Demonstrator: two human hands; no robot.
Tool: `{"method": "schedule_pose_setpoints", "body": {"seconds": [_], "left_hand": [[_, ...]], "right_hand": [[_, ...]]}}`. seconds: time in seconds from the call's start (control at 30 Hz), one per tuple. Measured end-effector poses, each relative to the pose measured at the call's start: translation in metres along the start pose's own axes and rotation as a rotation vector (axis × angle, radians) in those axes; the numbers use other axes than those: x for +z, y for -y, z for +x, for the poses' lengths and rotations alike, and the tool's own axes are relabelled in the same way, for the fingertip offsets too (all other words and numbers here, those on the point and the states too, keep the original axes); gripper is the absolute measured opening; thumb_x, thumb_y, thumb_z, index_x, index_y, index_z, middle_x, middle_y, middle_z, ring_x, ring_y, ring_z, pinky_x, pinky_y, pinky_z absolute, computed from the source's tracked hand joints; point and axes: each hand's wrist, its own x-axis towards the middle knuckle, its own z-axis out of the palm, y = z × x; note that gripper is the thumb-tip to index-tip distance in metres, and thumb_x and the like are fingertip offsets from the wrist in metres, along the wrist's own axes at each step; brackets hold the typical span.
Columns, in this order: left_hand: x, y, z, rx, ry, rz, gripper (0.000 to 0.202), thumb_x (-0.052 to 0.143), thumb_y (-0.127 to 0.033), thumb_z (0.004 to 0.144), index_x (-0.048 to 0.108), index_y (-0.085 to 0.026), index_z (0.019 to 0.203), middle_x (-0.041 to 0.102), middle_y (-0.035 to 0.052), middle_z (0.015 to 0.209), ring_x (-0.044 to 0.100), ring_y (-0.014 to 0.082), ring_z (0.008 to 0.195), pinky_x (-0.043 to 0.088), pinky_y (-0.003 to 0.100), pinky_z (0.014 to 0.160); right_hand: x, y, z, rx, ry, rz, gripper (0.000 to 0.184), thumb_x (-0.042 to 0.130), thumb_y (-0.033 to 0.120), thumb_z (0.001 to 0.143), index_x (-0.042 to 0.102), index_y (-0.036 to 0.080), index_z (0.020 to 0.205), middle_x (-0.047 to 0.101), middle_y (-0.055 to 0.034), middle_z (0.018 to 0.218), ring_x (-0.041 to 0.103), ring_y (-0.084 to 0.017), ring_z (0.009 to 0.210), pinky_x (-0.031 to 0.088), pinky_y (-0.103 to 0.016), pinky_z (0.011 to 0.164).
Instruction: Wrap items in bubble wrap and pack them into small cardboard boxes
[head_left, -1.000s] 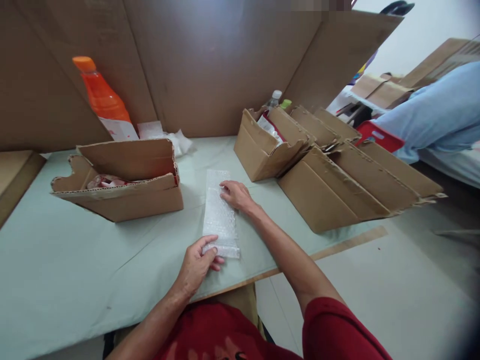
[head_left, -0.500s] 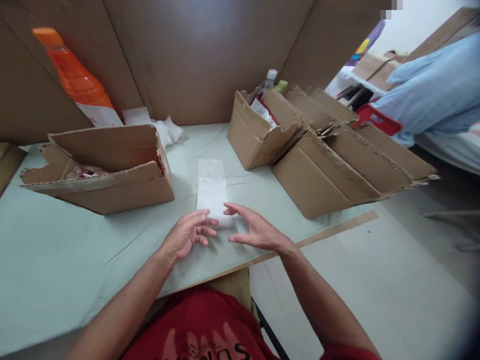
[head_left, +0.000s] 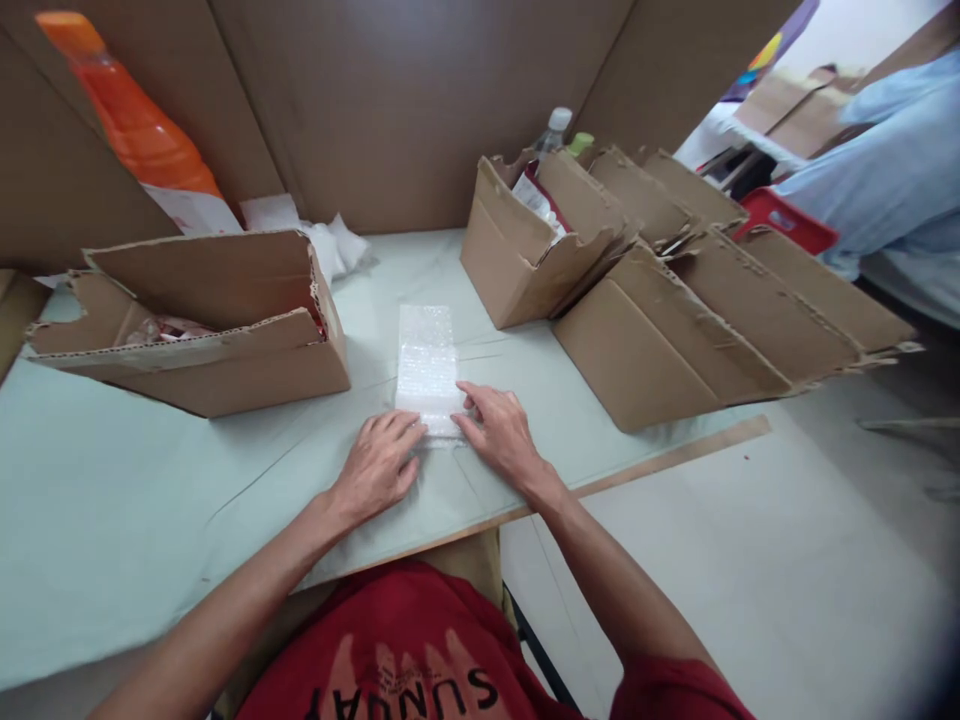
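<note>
A clear bubble wrap bag (head_left: 426, 365) lies flat on the table, long side pointing away from me. My left hand (head_left: 381, 462) rests palm down at its near left corner, fingers stretched out and fingertips on its edge. On the opposite side, my right hand (head_left: 498, 430) touches the bag's right edge near the lower end. Its thumb and index finger are apart, and the other fingers are partly hidden beneath the hand. Neither hand lifts the bag.
An open cardboard box (head_left: 262, 370) stands at left, with an orange bottle (head_left: 142, 130) behind it. Crumpled white wrap (head_left: 337, 248) lies near the back. Several cardboard bins (head_left: 637, 340) stand at right, one holding packets. A cardboard panel (head_left: 420, 110) closes off the back.
Both hands, raised and spread above the near end of the bubble wrap bag before, have come down onto its edges. The view has shifted slightly.
</note>
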Motion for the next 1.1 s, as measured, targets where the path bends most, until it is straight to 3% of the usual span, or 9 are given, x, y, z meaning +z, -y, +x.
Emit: {"method": "schedule_pose_setpoints", "body": {"seconds": [0.1,0.2,0.27,0.47,0.67,0.8,0.87,1.0,1.1], "left_hand": [[0.001,0.005,0.004,-0.003,0.053,0.01,0.048,0.061,-0.019,0.083,0.059,-0.018,0.132,0.062,0.0143,0.135,0.053,0.0313,0.125,0.044,0.048,0.101],[-0.002,0.007,0.004,0.009,0.074,0.004,0.054,0.062,-0.019,0.083,0.055,-0.017,0.137,0.062,0.0139,0.136,0.053,0.0313,0.124,0.043,0.048,0.099],[-0.004,0.008,0.005,0.013,0.081,0.003,0.057,0.061,-0.017,0.082,0.053,-0.017,0.139,0.063,0.0136,0.135,0.054,0.0312,0.123,0.043,0.048,0.098],[0.0,0.013,0.013,-0.015,-0.019,-0.074,0.052,0.056,-0.009,0.081,0.059,-0.015,0.132,0.07,0.0141,0.123,0.06,0.0305,0.114,0.046,0.047,0.094],[-0.001,0.0,0.005,-0.119,-0.132,-0.17,0.037,0.049,-0.016,0.092,0.064,-0.018,0.125,0.076,0.0091,0.109,0.068,0.0215,0.09,0.051,0.037,0.086],[0.002,-0.003,-0.001,-0.281,-0.065,-0.341,0.039,0.052,-0.019,0.09,0.063,-0.019,0.128,0.075,0.0016,0.086,0.066,0.0166,0.068,0.052,0.029,0.069],[0.008,0.0,0.004,-0.301,-0.105,-0.331,0.041,0.053,-0.018,0.088,0.062,-0.018,0.127,0.075,0.0025,0.09,0.068,0.0176,0.074,0.054,0.029,0.071],[0.019,0.004,0.015,-0.248,-0.252,-0.239,0.04,0.054,-0.016,0.087,0.061,-0.019,0.127,0.07,0.0092,0.113,0.067,0.0239,0.102,0.054,0.037,0.09],[0.017,0.002,0.011,-0.181,-0.286,-0.214,0.036,0.055,-0.02,0.089,0.062,-0.018,0.124,0.069,0.0114,0.116,0.063,0.0268,0.108,0.052,0.043,0.095]], "right_hand": [[-0.009,0.01,-0.017,-0.199,0.027,-0.07,0.018,0.061,0.025,0.096,0.067,0.02,0.112,0.072,-0.0075,0.099,0.063,-0.022,0.091,0.041,-0.035,0.082],[-0.006,0.018,-0.025,-0.34,0.147,-0.193,0.022,0.063,0.021,0.093,0.066,0.019,0.114,0.07,-0.0099,0.113,0.058,-0.025,0.096,0.039,-0.037,0.082],[0.002,0.018,-0.023,-0.368,0.15,-0.275,0.023,0.061,0.014,0.091,0.066,0.016,0.113,0.07,-0.011,0.112,0.056,-0.026,0.095,0.037,-0.038,0.08],[0.015,0.009,0.002,-0.291,0.114,-0.161,0.014,0.057,0.009,0.089,0.067,0.017,0.092,0.073,-0.007,0.092,0.058,-0.022,0.084,0.036,-0.037,0.08],[-0.02,0.023,0.0,-0.121,0.175,0.172,0.015,0.054,0.012,0.091,0.066,0.021,0.095,0.076,-0.0015,0.092,0.066,-0.018,0.083,0.042,-0.034,0.083],[-0.037,0.036,-0.027,-0.174,-0.075,0.102,0.013,0.055,0.015,0.095,0.064,0.021,0.102,0.073,-0.0061,0.098,0.066,-0.02,0.091,0.044,-0.035,0.081],[-0.034,0.04,-0.039,-0.249,-0.09,0.021,0.016,0.056,0.013,0.094,0.064,0.021,0.104,0.073,-0.0074,0.101,0.064,-0.021,0.092,0.043,-0.036,0.08],[-0.011,0.037,-0.039,-0.323,0.092,-0.189,0.035,0.06,0.011,0.088,0.061,0.018,0.123,0.066,-0.0141,0.13,0.058,-0.03,0.117,0.044,-0.043,0.088],[0.003,0.028,-0.029,-0.31,0.131,-0.201,0.036,0.06,0.009,0.088,0.061,0.016,0.124,0.069,-0.014,0.125,0.059,-0.03,0.113,0.044,-0.043,0.088]]}}
